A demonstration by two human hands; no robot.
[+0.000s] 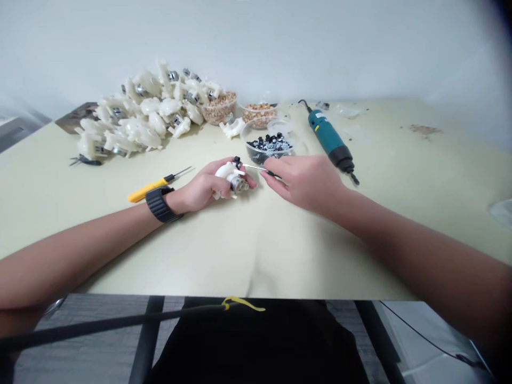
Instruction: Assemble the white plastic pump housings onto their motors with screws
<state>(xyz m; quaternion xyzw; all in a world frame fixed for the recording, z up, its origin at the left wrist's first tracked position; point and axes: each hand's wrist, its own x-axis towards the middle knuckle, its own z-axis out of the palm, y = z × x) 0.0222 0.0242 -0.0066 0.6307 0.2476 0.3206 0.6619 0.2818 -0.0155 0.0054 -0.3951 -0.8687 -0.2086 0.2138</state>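
My left hand point(204, 186), with a black band on its wrist, is closed around a white plastic housing point(227, 172). A silvery round metal part point(239, 184) shows at the housing's lower right side. At its top, by the fingertips, sits a small black piece point(237, 161). My right hand point(304, 178) pinches a slim metal tool point(254, 167) with a dark end; its exact kind is unclear. The tool's tip points left and reaches close to the black piece; whether they touch I cannot tell.
Behind are a heap of white housings point(140, 125), a tub of black and silvery parts point(270, 146) and tubs of small brown pieces point(218, 109). A yellow-handled screwdriver point(150, 188) and black pliers point(88, 160) lie left, a green power screwdriver point(328, 137) right.
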